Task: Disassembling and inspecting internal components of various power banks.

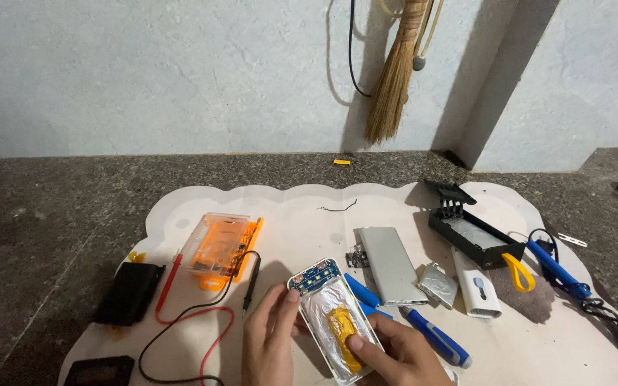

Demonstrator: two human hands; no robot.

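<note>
Both my hands hold an opened power bank [330, 314] above a white mat [287, 214]. It is a silver pouch cell in a white frame, with a blue circuit board at its far end and yellow tape on the cell. My left hand [270, 336] grips its left edge, thumb near the board. My right hand [395, 354] grips its near right corner, thumb on the yellow tape.
On the mat lie an orange multimeter [221, 248] with red and black probes, a black pouch [129, 292], a silver metal shell [390, 263], a blue-handled screwdriver [438, 339], a white power bank [479, 292], a black case [472, 236] and yellow-handled scissors [518, 271]. A broom [395, 78] hangs on the wall.
</note>
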